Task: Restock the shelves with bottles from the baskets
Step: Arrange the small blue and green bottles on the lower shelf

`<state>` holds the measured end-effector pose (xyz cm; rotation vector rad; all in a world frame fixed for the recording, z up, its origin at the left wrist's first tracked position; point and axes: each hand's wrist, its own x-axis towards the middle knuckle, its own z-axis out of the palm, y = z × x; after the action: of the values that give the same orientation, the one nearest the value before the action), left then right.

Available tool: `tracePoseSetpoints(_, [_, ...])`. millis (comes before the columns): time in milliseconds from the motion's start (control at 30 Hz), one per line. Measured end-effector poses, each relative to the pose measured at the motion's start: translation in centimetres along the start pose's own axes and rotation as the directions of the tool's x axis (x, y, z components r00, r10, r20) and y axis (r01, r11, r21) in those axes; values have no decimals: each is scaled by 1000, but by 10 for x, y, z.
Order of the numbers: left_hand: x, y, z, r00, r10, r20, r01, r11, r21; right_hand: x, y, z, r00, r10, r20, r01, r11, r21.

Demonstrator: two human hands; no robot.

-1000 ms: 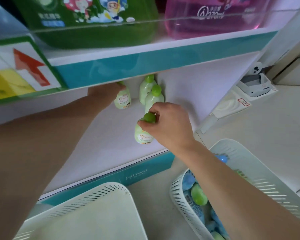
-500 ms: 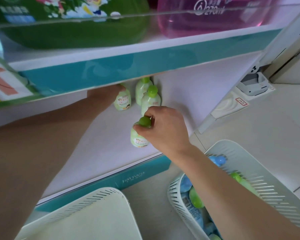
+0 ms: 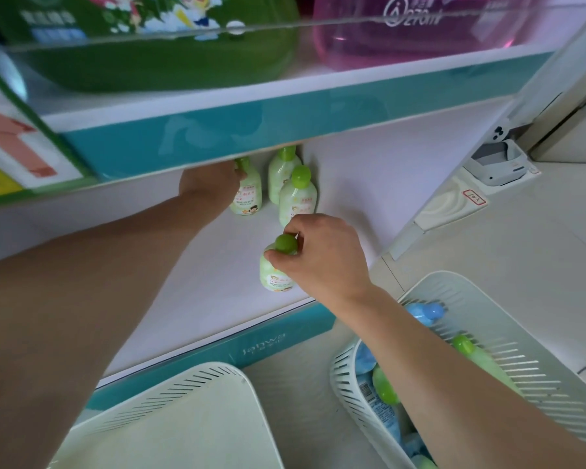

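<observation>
On the white lower shelf [image 3: 197, 286] stand several small pale-green bottles with green caps. My right hand [image 3: 322, 258] pinches the neck of the nearest bottle [image 3: 274, 275], which stands upright near the shelf's front. My left hand [image 3: 208, 184] reaches deep under the upper shelf and grips the top of another bottle [image 3: 247, 198] at the back. Two more bottles [image 3: 296, 194] stand just right of it, one behind the other. A white slotted basket [image 3: 508, 353] at the lower right holds blue and green bottles, partly hidden by my right forearm.
A second white basket [image 3: 183, 421] sits on the floor at the lower left, its inside out of sight. The upper shelf [image 3: 251, 113] with a teal front edge overhangs the back bottles and carries big green and pink containers. A grey device [image 3: 498, 164] lies on the tiled floor at the right.
My right hand and its bottle have shifted slightly left and toward the shelf's front. My left hand stays at the back bottle. The view has drifted a little.
</observation>
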<state>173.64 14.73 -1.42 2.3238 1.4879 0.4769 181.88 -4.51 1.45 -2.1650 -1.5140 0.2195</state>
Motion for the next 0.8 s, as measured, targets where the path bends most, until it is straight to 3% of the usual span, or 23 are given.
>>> tracePoseSetpoints(200, [5,-3,3,996,-74,-50,69,993,-96,-2,-4,2,1000,2,18,-2,1000,6])
tracePoseSetpoints(400, [-7,-3,-1,998,1,-58,-3,999,-46,-2,-3,6,999,7,39,-6,1000,-17])
tracePoseSetpoints(567, [-33,-14,-6,998,-36,-43,33,997,-66,4,-5,7,999,12,46,-10,999,-45])
tracePoseSetpoints(800, [-73,-34,-4,996,-30,82,30,1000,5,39,-16,13,994,-54,95,68,987,-147])
